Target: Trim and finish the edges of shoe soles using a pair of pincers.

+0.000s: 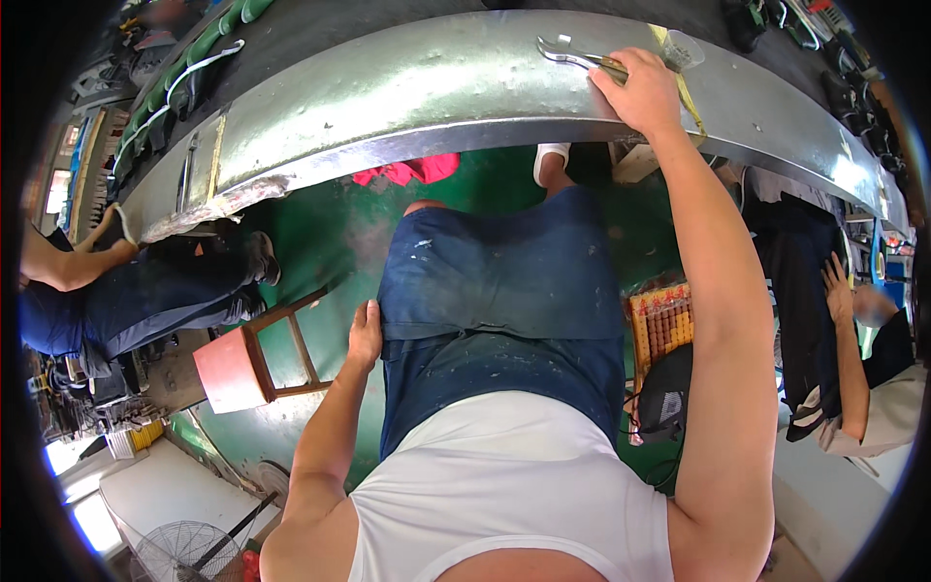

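Note:
My right hand [640, 92] rests on the metal bench top at the upper right, its fingers closed round the handles of a pair of steel pincers [567, 53]. The jaws of the pincers point left and lie on or just over the metal surface. Beside that hand, to its right, is a small clear plastic cup or dish [684, 50]. My left hand [366, 335] hangs low at the left edge of my dark blue shorts, fingers stretched out against the cloth and holding nothing.
The metal bench [388, 87] curves across in front of me. Behind it runs a dark belt with green and white shoe parts [194, 73] at the left. A stool [238, 369] stands left; one co-worker [145, 291] sits left, another [863, 378] right. A pink-red cloth [407, 170] lies below the bench.

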Available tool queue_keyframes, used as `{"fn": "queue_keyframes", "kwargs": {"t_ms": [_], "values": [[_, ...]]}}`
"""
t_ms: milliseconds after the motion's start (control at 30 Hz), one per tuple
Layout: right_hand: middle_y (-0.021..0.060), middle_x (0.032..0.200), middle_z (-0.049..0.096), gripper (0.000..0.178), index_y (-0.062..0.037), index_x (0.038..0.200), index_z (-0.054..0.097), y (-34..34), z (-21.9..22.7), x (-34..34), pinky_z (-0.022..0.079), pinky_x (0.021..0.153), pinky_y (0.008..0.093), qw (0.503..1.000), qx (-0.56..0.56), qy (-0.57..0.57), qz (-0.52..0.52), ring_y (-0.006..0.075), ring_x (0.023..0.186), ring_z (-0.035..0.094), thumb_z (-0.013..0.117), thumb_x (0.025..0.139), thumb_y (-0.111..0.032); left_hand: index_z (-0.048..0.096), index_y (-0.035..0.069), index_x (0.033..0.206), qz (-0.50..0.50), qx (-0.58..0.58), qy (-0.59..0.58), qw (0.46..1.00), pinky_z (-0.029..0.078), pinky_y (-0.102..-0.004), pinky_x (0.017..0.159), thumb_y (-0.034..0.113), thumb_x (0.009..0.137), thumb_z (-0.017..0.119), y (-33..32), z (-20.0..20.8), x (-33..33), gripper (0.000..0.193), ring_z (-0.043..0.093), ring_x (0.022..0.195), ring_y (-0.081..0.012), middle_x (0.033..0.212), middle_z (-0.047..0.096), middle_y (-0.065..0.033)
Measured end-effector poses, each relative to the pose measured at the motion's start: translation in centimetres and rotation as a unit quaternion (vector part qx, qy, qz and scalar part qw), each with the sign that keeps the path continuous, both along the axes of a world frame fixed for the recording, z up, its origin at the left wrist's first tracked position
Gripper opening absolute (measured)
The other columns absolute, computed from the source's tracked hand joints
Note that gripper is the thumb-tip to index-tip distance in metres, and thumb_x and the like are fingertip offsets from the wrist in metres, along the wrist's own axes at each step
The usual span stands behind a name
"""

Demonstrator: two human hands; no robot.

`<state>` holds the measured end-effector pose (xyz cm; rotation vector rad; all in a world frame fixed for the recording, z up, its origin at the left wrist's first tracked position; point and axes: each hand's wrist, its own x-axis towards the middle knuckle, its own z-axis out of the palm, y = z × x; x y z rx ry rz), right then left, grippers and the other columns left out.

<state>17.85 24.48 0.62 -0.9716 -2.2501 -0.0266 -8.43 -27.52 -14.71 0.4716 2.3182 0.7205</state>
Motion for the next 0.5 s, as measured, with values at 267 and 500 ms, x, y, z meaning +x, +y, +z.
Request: {"fn": "queue_keyframes", "kwargs": {"t_ms": [267,500], "values": [[0.0107,0.110,0.069,0.045,-0.0075,0.102,0.073,-0.1,0.1,0.5,0.046,0.095,0.0451,1.000,-0.005,-0.003,-0.010,0.0327,0.107,0.061,0.068,0.082,-0.047,0.050,-0.003,0.138,0.004,-0.001,0.070,0.998,0.043,-0.0395,0.104,0.047,0.103,0.044,-0.2,4.5,2.1,0.061,0.057,0.123,-0.0370,0.130,0.059,-0.0275],[0.0117,0.110,0.069,0.045,-0.0064,0.102,0.073,0.2,0.1,0.7,0.046,0.095,0.0447,1.000,-0.012,-0.004,-0.014,0.0330,0.108,0.061,0.069,0.081,-0.046,0.053,-0.002,0.135,-0.038,-0.073,0.004,0.997,0.043,-0.0407,0.104,0.044,0.103,0.046,1.5,5.5,2.5,0.057,0.058,0.121,-0.0380,0.127,0.061,-0.0271]]}}
